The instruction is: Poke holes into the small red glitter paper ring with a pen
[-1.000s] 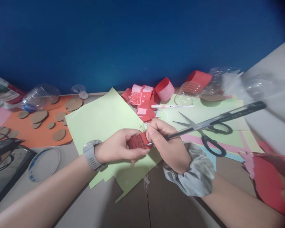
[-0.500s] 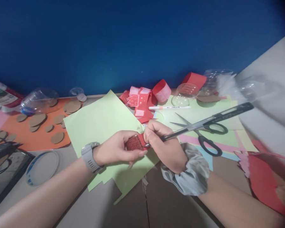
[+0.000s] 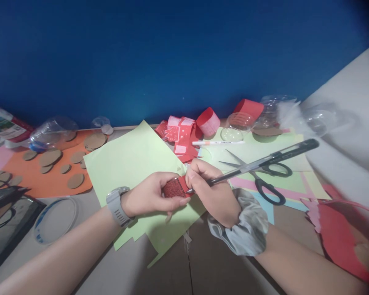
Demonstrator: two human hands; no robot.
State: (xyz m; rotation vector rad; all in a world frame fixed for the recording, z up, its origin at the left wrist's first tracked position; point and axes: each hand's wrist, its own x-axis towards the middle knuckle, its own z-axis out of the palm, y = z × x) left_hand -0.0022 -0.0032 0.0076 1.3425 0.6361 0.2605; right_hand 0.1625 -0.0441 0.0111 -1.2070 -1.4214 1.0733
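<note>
A small red piece covered with dark pen marks [image 3: 174, 187] is pinched between the thumb and fingers of my left hand [image 3: 150, 194]. My right hand [image 3: 213, 190] grips a black pen [image 3: 252, 164], its tip against the right part of the red piece. Both hands are over a light green paper sheet [image 3: 129, 153] with a cut lower edge. Black-handled scissors [image 3: 261, 176] lie partly open beyond the pen, to the right of my right hand.
Cardboard discs [image 3: 51, 157] lie on orange paper [image 3: 21, 174] at left, near a clear lid [image 3: 55, 220]. Behind the hands are red paper pieces [image 3: 184, 133], a white marker [image 3: 217, 143] and clear plastic cups [image 3: 238, 125]. Red paper [image 3: 338, 233] is at right.
The pen's upper end has dipped slightly and moved a little left. Both hands keep their grips, and the whole view has shifted slightly.
</note>
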